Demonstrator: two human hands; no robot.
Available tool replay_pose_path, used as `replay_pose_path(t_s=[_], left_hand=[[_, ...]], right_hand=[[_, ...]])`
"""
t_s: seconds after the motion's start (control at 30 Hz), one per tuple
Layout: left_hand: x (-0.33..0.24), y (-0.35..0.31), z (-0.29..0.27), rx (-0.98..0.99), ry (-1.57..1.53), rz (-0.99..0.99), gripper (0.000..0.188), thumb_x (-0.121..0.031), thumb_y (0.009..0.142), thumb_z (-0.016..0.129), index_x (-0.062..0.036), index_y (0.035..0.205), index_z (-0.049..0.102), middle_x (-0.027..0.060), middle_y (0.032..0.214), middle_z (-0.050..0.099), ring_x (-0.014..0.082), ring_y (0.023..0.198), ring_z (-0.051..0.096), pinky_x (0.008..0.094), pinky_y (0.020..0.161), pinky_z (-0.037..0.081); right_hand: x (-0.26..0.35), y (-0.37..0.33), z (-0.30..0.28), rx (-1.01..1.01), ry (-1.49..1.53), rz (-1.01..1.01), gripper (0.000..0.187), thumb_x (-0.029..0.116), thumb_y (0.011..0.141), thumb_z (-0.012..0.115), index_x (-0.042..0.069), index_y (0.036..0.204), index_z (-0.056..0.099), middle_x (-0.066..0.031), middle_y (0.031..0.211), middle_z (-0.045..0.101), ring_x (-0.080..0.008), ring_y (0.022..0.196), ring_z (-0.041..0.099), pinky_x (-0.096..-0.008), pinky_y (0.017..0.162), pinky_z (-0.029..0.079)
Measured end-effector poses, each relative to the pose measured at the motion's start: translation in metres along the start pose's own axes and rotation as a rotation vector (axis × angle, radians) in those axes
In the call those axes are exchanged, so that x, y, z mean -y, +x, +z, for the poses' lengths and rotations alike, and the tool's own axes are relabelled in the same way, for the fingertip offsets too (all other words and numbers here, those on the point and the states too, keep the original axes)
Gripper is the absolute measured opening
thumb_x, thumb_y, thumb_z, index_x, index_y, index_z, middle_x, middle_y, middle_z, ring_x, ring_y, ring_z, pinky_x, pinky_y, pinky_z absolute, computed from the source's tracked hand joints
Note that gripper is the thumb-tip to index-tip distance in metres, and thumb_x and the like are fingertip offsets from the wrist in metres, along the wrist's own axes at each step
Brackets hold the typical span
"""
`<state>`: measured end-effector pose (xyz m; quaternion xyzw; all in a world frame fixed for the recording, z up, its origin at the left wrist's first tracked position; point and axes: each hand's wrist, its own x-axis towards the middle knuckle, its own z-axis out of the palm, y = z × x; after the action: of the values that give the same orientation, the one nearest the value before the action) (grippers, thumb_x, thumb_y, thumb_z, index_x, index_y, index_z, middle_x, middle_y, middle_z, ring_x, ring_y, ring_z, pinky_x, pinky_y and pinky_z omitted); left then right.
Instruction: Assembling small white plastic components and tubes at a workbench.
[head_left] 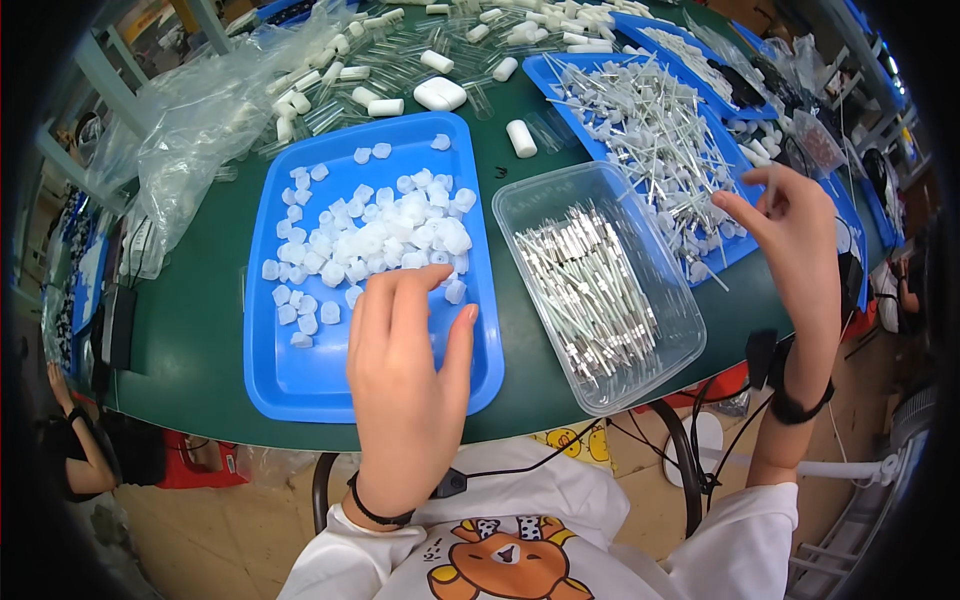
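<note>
My left hand hovers over the near right part of a blue tray. Its thumb and fingers are apart, beside a heap of small translucent white plastic caps. My right hand is raised at the right, by the edge of another blue tray piled with thin sticks that have white caps on them. The right thumb and curled forefinger show a gap, and I see nothing held there. Between the hands stands a clear plastic box full of thin, pale, wire-like sticks with white bands.
Clear tubes and white cylinders lie heaped at the back of the green table. Plastic bags lie at the left. Black cables hang below the table's front edge. At the far left another person's arm shows.
</note>
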<state>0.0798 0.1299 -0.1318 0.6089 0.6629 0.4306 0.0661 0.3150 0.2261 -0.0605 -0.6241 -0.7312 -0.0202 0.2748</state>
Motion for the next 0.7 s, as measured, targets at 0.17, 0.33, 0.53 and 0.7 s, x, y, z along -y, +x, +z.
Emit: replay_pose_path(t_s=[0.17,0.33,0.53,0.7], left_hand=[[0.015,-0.001,0.008,0.040,0.173,0.070,0.023,0.001,0.067,0.056,-0.0012,0.089,0.051,0.0099,0.074,0.050,0.0224,0.065,0.046,0.0312,0.059,0.038],[0.014,0.000,0.009,0.098,0.093,0.051,0.018,0.005,0.069,0.052,-0.0005,0.085,0.050,0.0108,0.070,0.048,0.0229,0.063,0.047,0.0318,0.058,0.037],[0.013,-0.002,0.009,0.088,0.057,0.034,0.015,0.005,0.072,0.050,0.0004,0.086,0.048,0.0129,0.077,0.046,0.0238,0.064,0.048,0.0313,0.057,0.038],[0.013,-0.001,0.009,0.068,0.084,0.046,0.014,0.005,0.073,0.049,0.0007,0.086,0.046,0.0132,0.079,0.045,0.0239,0.065,0.049,0.0310,0.057,0.038]], right_hand=[[0.000,-0.002,0.001,0.005,0.193,0.033,0.031,0.014,0.068,0.065,-0.005,0.089,0.051,-0.0031,0.062,0.046,-0.0077,0.053,0.042,-0.0210,0.049,0.034],[0.032,-0.050,-0.003,0.019,0.810,0.046,0.021,0.000,0.076,0.052,-0.006,0.096,0.049,-0.0094,0.079,0.054,-0.0093,0.063,0.053,-0.0177,0.060,0.041],[0.029,-0.081,0.008,0.091,1.303,0.022,0.014,0.004,0.079,0.049,-0.006,0.089,0.051,-0.0199,0.085,0.056,-0.0181,0.057,0.057,-0.0245,0.052,0.046],[0.024,-0.088,0.021,0.110,1.445,-0.017,0.016,0.007,0.080,0.049,-0.005,0.091,0.051,-0.0211,0.089,0.053,-0.0208,0.059,0.057,-0.0256,0.051,0.049]])
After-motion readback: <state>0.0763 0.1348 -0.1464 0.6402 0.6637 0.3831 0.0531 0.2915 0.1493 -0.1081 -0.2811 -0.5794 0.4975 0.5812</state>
